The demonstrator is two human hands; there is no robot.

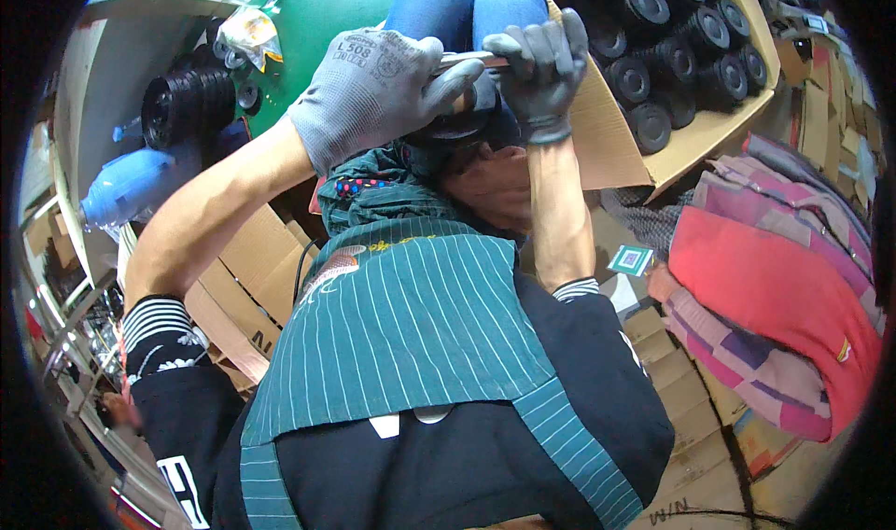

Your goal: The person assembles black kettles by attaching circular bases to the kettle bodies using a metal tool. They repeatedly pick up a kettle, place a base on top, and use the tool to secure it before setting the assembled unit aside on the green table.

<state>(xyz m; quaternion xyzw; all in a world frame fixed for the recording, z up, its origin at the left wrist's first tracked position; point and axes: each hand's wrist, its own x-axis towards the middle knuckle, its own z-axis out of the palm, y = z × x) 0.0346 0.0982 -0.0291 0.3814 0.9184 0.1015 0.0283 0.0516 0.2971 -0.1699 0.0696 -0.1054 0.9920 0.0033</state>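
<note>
My left hand [369, 87], in a grey coated glove, pinches one end of a thin, pale metal-looking strip [474, 60] between thumb and fingers. The curled fingers of my right hand [541, 63], gloved alike, close on the strip's other end. What kind of tool or part it is cannot be made out. Just below the strip a round black part [457, 127] shows, partly covered by my left hand. Beyond my hands stand two rounded blue forms [434, 7], side by side.
An open cardboard box [616, 157] of several round black parts [646, 6] stands at the far right. Ribbed black parts [187, 108] and a blue plastic container [135, 187] are on the left. Red and pink cloths [765, 278] lie at the right; flattened cardboard [252, 259] at the left.
</note>
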